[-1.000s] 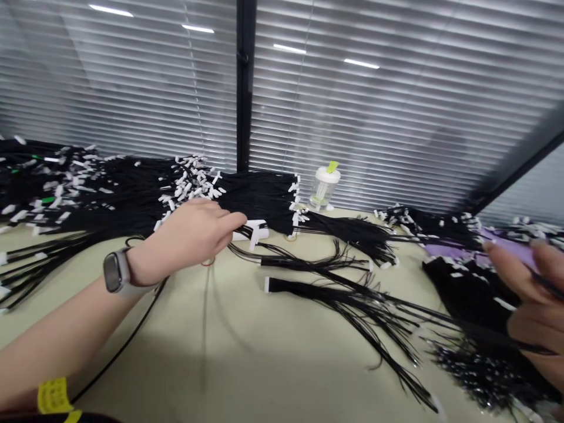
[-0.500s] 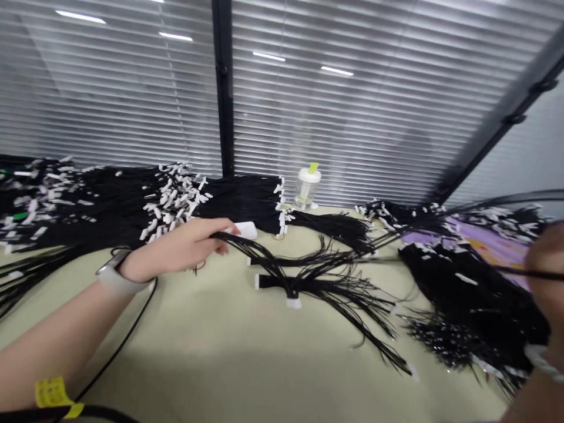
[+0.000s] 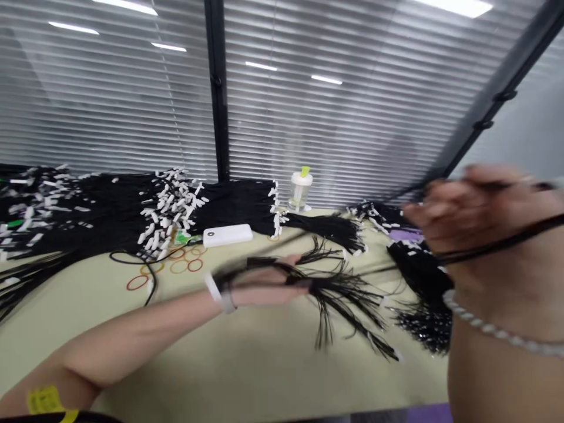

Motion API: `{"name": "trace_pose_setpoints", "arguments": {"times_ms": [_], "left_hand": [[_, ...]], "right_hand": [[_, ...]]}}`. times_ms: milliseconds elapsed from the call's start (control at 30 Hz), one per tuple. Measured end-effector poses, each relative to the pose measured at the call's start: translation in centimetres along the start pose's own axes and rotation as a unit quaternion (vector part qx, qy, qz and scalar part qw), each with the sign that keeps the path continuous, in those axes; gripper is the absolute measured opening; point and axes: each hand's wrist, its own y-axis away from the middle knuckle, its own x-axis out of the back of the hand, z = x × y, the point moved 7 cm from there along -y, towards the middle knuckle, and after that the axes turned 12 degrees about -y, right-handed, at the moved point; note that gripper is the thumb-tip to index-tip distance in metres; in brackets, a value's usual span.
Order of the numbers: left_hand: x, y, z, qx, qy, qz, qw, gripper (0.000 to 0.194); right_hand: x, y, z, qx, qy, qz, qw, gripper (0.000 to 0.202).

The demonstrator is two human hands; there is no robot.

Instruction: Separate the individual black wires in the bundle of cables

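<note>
My left hand (image 3: 273, 286) is closed on a bundle of black wires (image 3: 330, 286) at mid-table. The wires fan out to the right of its fingertips, with part of the bundle lying back over the wrist. Blur softens the fingers. At the right, raised close to the camera, my right hand (image 3: 489, 214) is curled round long black cables (image 3: 502, 239) that cross the palm and wrist. A beaded bracelet is on that wrist. Below the right hand's fingers lies a black wire pile (image 3: 423, 282), partly hidden by the arm.
Black cable stacks with white connectors (image 3: 170, 205) line the back left. A white power bank (image 3: 228, 235) lies near coloured rubber bands (image 3: 137, 282). A lidded clear cup (image 3: 301, 191) stands by the blinds. A black cord loops at left.
My left hand has moved right and down onto the wire bundle, uncovering the power bank and rubber bands. My right hand has come left and up, further into view.
</note>
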Motion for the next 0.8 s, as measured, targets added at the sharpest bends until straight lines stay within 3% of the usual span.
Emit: {"name": "trace_pose_setpoints", "arguments": {"times_ms": [67,233,367,433,567,700,800], "left_hand": [[0.3,1.2,-0.3,0.013,0.003,-0.022,1.000,0.031],[1.9,4.4,-3.1,0.095,0.037,-0.055,0.993,0.035],[2.5,6.5,-6.2,0.182,0.079,-0.028,0.980,0.038],[3.2,7.5,-7.1,0.200,0.093,0.001,0.975,0.041],[4.5,9.0,-7.8,0.220,0.121,0.017,0.968,0.026],[4.9,8.7,-8.6,0.248,0.114,0.024,0.962,0.029],[4.8,7.5,-9.2,0.257,0.075,0.044,0.963,0.024]], "right_hand": [[0.2,0.6,1.8,-0.011,0.030,-0.007,0.999,0.018],[2.8,2.0,6.2,-0.046,0.083,0.032,0.995,0.028],[2.8,2.7,8.5,-0.038,0.116,0.066,0.990,0.030],[2.3,2.9,9.1,-0.025,0.140,0.073,0.987,0.030],[0.4,2.9,9.7,-0.001,0.206,0.063,0.977,0.032],[-2.7,2.8,11.0,-0.001,0.297,0.000,0.955,0.033],[-5.1,3.0,12.6,-0.002,0.389,-0.061,0.919,0.034]]}}
